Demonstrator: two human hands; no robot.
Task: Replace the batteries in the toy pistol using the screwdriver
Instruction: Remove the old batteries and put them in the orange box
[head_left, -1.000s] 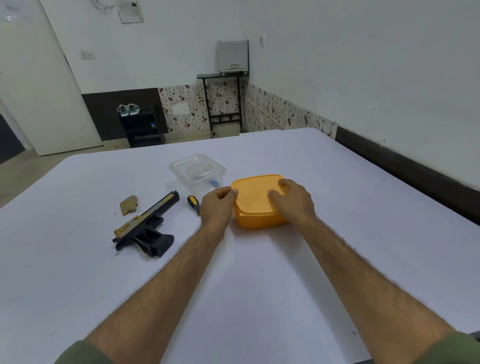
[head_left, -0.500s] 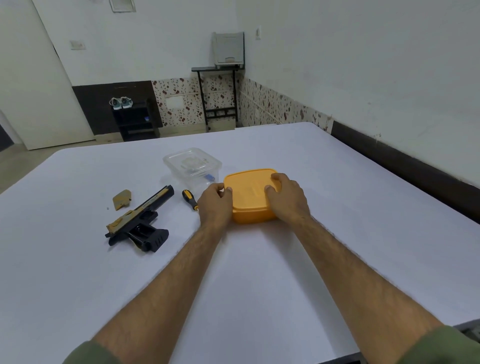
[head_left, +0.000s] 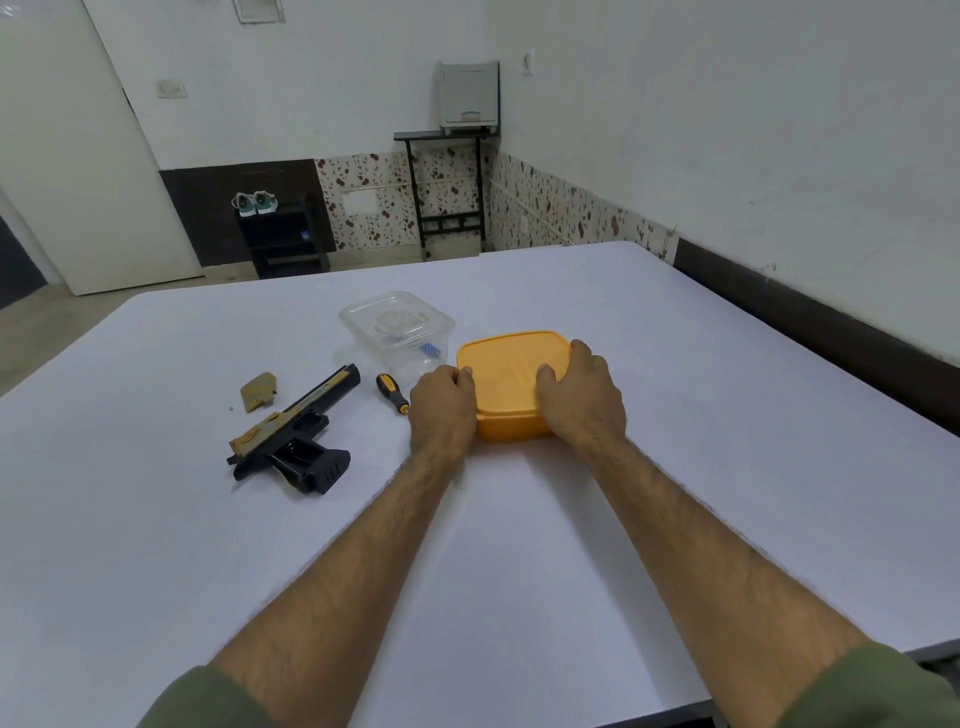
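left hand (head_left: 441, 405) gripped orange box (head_left: 511, 374) left edge | right hand (head_left: 582, 397) clamped right side, lid on | pistol (head_left: 293, 428), screwdriver (head_left: 392, 393) lay left on table (head_left: 156, 519)

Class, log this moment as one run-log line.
hands: left hand, right hand gripping orange box | lid: on | toy pistol, screwdriver: untouched on table

No text, label or number is readable anywhere; any markings seem too small to read.
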